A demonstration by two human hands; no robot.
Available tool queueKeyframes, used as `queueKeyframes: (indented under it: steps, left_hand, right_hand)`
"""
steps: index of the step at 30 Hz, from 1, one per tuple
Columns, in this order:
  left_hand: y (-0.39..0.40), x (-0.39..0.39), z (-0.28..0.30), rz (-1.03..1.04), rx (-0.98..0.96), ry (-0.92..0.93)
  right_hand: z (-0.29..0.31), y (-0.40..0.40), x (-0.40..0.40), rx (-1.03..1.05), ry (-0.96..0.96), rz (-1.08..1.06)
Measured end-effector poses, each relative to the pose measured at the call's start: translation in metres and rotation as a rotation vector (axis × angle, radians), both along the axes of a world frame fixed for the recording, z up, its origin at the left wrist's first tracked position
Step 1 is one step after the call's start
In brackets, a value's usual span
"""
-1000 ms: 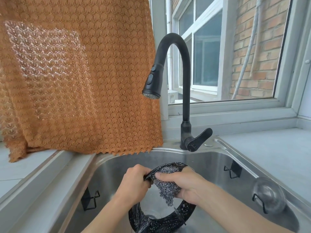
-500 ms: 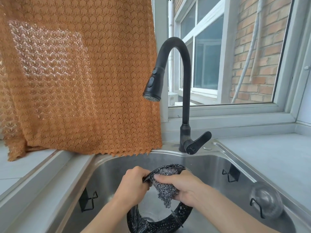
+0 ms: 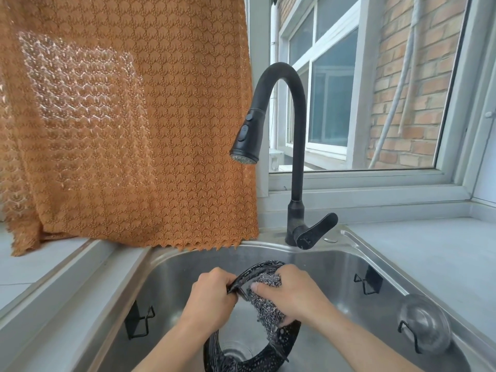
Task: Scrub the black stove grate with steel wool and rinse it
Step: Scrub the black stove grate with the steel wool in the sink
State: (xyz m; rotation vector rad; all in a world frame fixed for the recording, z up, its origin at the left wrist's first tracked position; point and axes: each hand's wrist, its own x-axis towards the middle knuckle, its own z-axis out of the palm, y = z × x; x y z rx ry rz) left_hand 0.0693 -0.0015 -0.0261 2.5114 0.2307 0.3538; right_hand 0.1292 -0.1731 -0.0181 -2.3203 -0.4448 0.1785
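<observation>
The black round stove grate (image 3: 271, 357) stands tilted on edge inside the steel sink (image 3: 171, 285), wet and speckled with droplets. My left hand (image 3: 210, 299) grips the grate's upper left rim. My right hand (image 3: 291, 294) presses a grey wad of steel wool (image 3: 267, 303) against the grate's upper right rim, fingers wrapped over it. The lower end of the grate runs out of the frame's bottom edge.
A black gooseneck faucet (image 3: 295, 157) with a side lever (image 3: 315, 232) rises behind the sink, no water running. An orange knitted cloth (image 3: 120, 124) hangs at left over the sill. Black hooks (image 3: 366, 284) and a clear suction holder (image 3: 424, 327) sit on the sink walls. Grey counter (image 3: 429, 253) lies right.
The steel wool and my right hand have shifted slightly along the grate's top rim. My left hand keeps the same grip. The view has tilted a little.
</observation>
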Motion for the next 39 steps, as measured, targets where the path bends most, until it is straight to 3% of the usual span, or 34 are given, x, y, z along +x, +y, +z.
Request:
queueKeyframes:
  steps: [14, 22, 32, 39]
  left_hand:
    - [-0.007, -0.004, 0.005, 0.005, 0.094, 0.05]
    - [-0.009, -0.007, 0.007, -0.017, 0.085, 0.059]
    - [-0.018, -0.013, 0.013, -0.054, 0.105, 0.02]
    - [-0.031, -0.013, 0.008, -0.049, 0.281, -0.01]
  right_hand:
    - [0.009, 0.012, -0.02, -0.026, -0.434, -0.058]
    - [0.005, -0.012, 0.008, 0.012, -0.344, -0.16]
    - [-0.007, -0.029, 0.039, -0.08, -0.212, -0.313]
    - [-0.007, -0.02, 0.038, -0.135, -0.262, -0.264]
